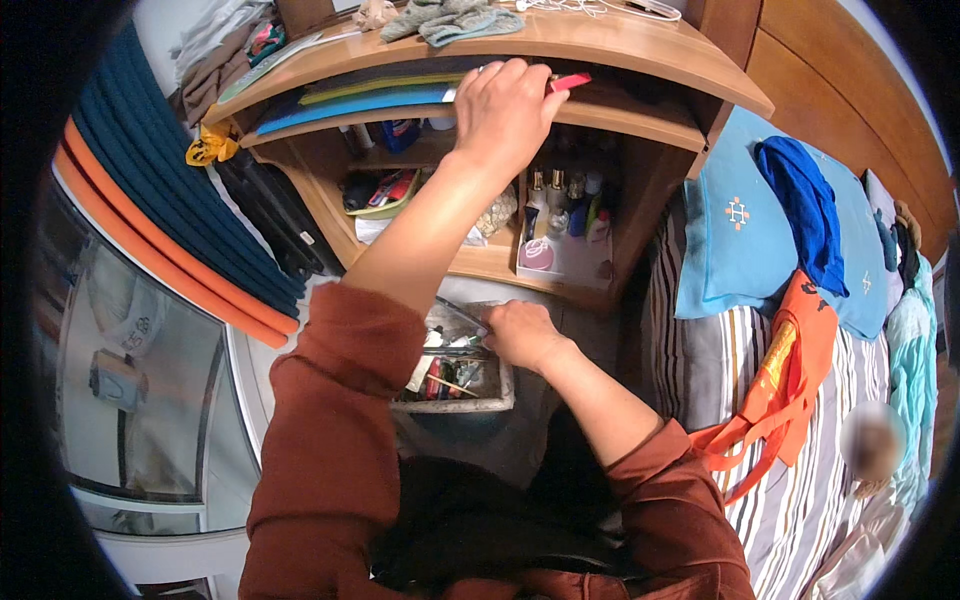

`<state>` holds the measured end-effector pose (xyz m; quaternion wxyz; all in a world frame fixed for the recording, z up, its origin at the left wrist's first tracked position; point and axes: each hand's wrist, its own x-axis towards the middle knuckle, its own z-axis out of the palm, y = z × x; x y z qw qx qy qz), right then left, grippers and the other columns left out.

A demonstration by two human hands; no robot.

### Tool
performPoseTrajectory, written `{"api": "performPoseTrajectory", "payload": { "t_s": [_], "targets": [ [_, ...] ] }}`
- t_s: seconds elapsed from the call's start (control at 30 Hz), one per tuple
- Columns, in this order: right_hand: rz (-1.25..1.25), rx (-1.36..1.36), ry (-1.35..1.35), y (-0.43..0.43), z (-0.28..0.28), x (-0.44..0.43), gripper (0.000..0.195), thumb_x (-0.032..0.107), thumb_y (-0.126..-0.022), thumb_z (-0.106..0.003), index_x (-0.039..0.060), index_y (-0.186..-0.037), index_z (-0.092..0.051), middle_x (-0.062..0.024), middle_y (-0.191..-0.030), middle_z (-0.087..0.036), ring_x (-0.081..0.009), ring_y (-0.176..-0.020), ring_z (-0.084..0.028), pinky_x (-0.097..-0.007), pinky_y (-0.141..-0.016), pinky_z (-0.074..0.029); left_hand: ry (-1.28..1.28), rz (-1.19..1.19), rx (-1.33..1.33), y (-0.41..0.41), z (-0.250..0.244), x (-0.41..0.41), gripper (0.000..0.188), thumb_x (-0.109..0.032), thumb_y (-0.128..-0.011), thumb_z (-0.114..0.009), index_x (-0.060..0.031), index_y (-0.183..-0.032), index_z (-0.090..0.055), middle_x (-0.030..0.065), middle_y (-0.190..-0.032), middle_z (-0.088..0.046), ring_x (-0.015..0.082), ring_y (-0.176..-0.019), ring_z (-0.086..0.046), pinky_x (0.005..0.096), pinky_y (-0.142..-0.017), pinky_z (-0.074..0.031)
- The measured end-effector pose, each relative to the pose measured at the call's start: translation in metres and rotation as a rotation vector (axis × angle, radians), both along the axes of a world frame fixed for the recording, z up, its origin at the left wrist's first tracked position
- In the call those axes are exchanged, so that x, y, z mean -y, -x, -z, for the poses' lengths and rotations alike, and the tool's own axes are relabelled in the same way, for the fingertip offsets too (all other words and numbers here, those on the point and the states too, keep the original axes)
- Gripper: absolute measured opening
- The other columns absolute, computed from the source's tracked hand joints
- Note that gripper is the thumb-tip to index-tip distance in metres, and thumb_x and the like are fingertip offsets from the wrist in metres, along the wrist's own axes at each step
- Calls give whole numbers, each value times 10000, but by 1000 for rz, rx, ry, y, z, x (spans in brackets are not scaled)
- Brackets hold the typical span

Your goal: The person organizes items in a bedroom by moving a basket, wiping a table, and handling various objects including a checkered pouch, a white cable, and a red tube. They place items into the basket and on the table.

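My left hand [504, 109] reaches to the upper shelf of a wooden cabinet, its fingers closed around a small red item [570, 82] that sticks out to the right. Blue and yellow flat folders [375, 99] lie on that shelf beside it. Lower down, my right hand [521, 334] grips a thin dark stick-like item [461, 313] at the right side of a bin [501, 405]. Inside the bin are small tubes, sticks and a red tube [433, 379]. My left forearm and sleeve hide part of the bin.
A white tray [566, 274] of bottles and a green basket [405, 206] stand in the cabinet. Cloth and white cables [562, 7] lie on its top [622, 34]. At the right is a bed with a blue pillow [739, 247] and an orange bag [780, 390]; a curtain [172, 172] hangs left.
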<state>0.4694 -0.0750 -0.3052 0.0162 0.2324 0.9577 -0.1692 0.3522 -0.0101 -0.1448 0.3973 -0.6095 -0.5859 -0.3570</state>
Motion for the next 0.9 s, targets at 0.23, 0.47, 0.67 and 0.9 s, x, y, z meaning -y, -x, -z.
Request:
{"api": "performPoseTrajectory", "payload": {
  "t_s": [0.23, 0.47, 0.67, 0.9],
  "targets": [
    [65, 64, -41, -9, -1, -5, 216, 254, -714, -599, 70, -826, -617, -168, -811, -603, -310, -805, -589, -405, -703, -477, 123, -178, -12, -16, 7, -26, 199, -240, -701, -615, -45, -744, -626, 137, -711, -604, 299, -731, -581, 395, -683, -435],
    [169, -10, -71, -20, 11, -30, 240, 233, -723, -622, 74, -901, -629, -164, -830, -612, -293, -792, -598, -369, -709, -483, 201, 150, 84, 15, 73, 99, 154, -127, -692, -598, -28, -810, -593, 122, -722, -562, 304, -722, -531, 391, -675, -420],
    [200, -124, 40, -33, 5, -44, 274, 247, -698, -638, 62, -900, -622, -136, -852, -622, -309, -813, -593, -373, -731, -464, 818, 7, 513, 65, 265, 200, 227, -114, -726, -581, -64, -947, -591, 131, -886, -563, 276, -888, -528, 370, -792, -408],
    [265, -133, 72, -34, 7, -30, 221, 106, -728, -627, 14, -927, -598, -139, -751, -622, -207, -674, -596, -300, -627, -454, 1234, 65, 509, 33, 354, 198, 178, -143, -713, -612, -72, -876, -609, 115, -914, -568, 298, -852, -550, 386, -744, -450]
  ]
}}
